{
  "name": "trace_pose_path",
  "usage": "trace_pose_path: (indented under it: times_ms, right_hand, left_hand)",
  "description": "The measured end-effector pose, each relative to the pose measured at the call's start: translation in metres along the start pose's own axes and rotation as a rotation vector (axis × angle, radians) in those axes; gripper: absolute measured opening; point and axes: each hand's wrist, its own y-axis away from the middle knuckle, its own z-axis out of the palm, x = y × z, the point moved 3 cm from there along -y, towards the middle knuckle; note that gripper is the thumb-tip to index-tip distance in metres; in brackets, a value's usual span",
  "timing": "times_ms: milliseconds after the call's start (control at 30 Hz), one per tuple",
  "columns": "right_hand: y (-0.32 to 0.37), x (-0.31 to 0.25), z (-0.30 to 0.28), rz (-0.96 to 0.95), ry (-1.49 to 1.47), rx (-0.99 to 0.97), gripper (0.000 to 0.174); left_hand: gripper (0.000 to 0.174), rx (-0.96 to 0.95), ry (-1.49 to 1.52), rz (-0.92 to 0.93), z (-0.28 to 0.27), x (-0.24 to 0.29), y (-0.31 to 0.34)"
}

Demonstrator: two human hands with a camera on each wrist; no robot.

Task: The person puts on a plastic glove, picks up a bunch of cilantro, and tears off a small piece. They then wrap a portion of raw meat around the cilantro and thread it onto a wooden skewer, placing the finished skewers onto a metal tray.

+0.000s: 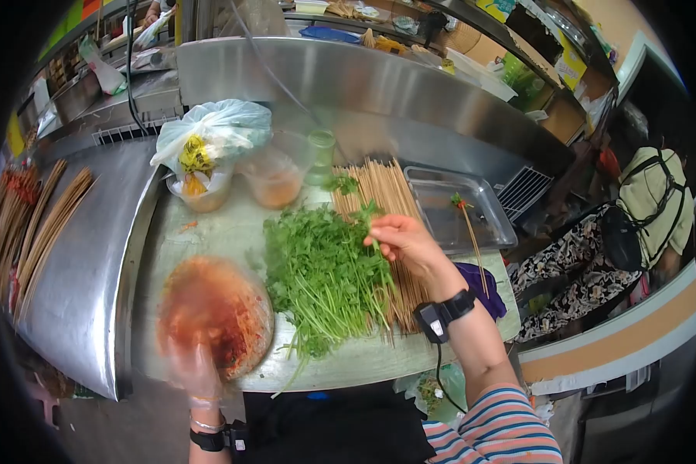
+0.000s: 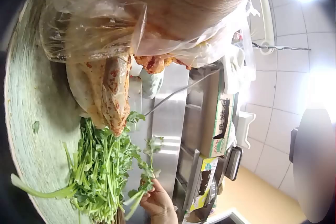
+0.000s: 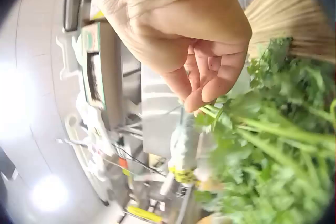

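Note:
A pile of leafy green cilantro (image 1: 325,271) lies on the pale green board, stems toward the person. My right hand (image 1: 402,243) pinches a cilantro sprig (image 2: 144,182) between thumb and fingertips, above the right side of the pile. In the right wrist view its stem shows at the fingertips (image 3: 197,100). My left hand (image 1: 193,363), in a clear plastic glove (image 2: 100,29), is at a round bowl (image 1: 264,301) of red-sauced food (image 1: 228,340). Red sauce coats the gloved fingers (image 2: 115,95). Blur and the glove hide how they close.
Wooden skewers (image 1: 379,189) lie in a bundle beside the cilantro. A metal tray (image 1: 503,220) at the right holds a few loaded skewers (image 1: 472,232). Behind are a bagged tub (image 1: 209,197), another tub (image 1: 274,189) and a green cup (image 1: 321,155). More skewers (image 1: 54,224) stand left.

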Motion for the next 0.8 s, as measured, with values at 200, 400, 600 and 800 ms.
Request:
trace_pose_path:
  times_ms: [200,400,600,800]
  right_hand:
    - [-0.01,0.02,-0.022,0.102,0.064,0.099,0.007]
    - [-0.006,0.003,-0.017,0.032,-0.161,-0.081,0.012]
    - [0.009,-0.021,-0.014,-0.327,-0.387,0.093,0.014]
    - [0.003,0.003,-0.018,-0.099,0.588,0.075,0.017]
  left_hand:
    - [0.037,-0.007,-0.071,0.014,-0.007,-0.013,0.003]
    - [0.035,-0.004,0.009,-0.054,-0.002,-0.005,0.002]
    - [0.035,0.009,-0.076,-0.007,-0.005,-0.015,0.002]
    - [0.035,0.004,-0.04,-0.007,-0.005,-0.011,0.001]
